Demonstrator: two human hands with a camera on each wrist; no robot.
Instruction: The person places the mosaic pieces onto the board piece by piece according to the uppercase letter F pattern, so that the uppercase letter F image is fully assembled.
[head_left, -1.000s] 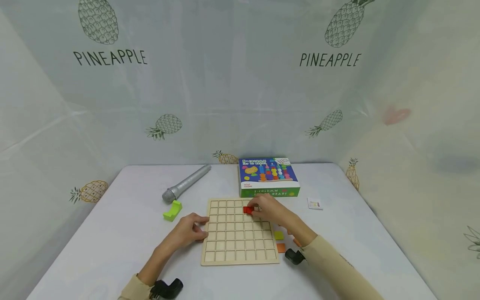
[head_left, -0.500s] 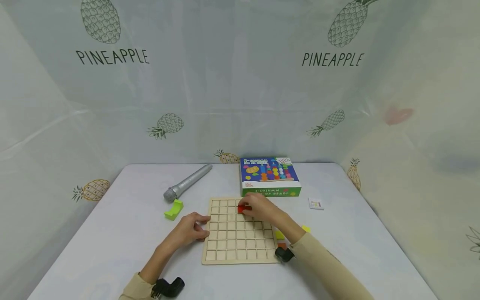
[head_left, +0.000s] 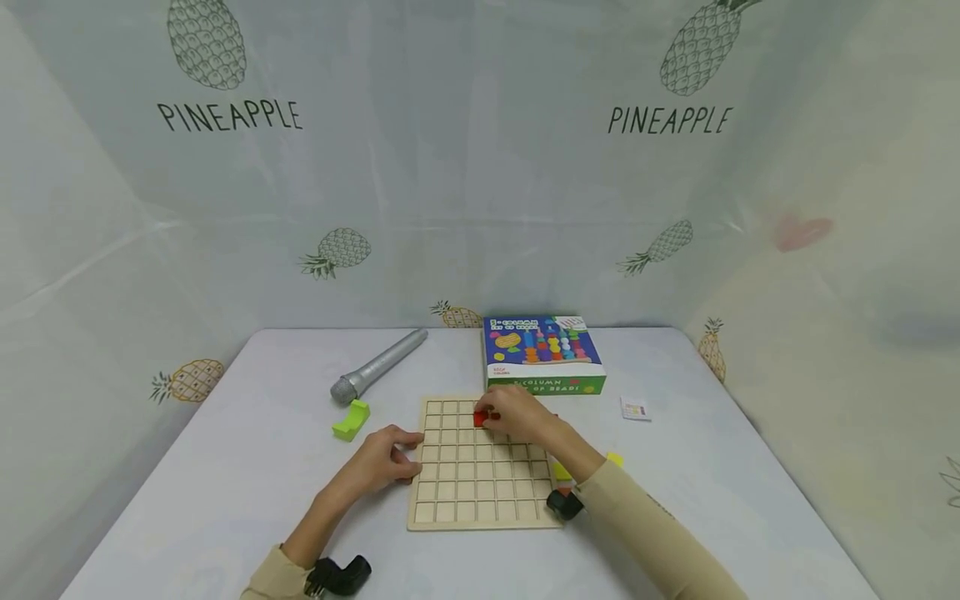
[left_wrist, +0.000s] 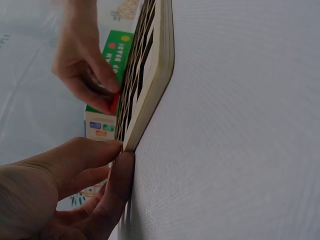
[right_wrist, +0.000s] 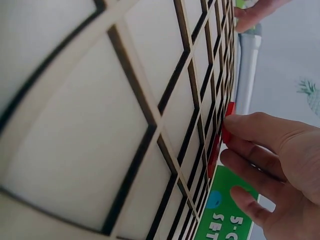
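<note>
A pale wooden grid board [head_left: 466, 489] lies at the middle of the table. My right hand [head_left: 517, 414] is over its far part and pinches a small red tile [right_wrist: 227, 131] between thumb and fingers, right at the grid. Another red tile [right_wrist: 214, 156] shows beside it at the board in the right wrist view. Down the board's left side, my left hand [head_left: 382, 460] touches the edge, its thumb and forefinger spread apart along it. In the left wrist view, the left fingertips [left_wrist: 122, 162] are right at the board's edge.
A bead-set box [head_left: 544, 354] stands behind the board. A silver microphone [head_left: 379, 365] and a lime-green block [head_left: 351, 421] lie to the left. Yellow pieces [head_left: 562, 472] peek out by the right forearm, and a small printed card [head_left: 635, 409] lies farther right.
My right hand has shifted left across the far part of the board with the red tile, then nearly stopped. My left hand has stayed at the board's edge.
</note>
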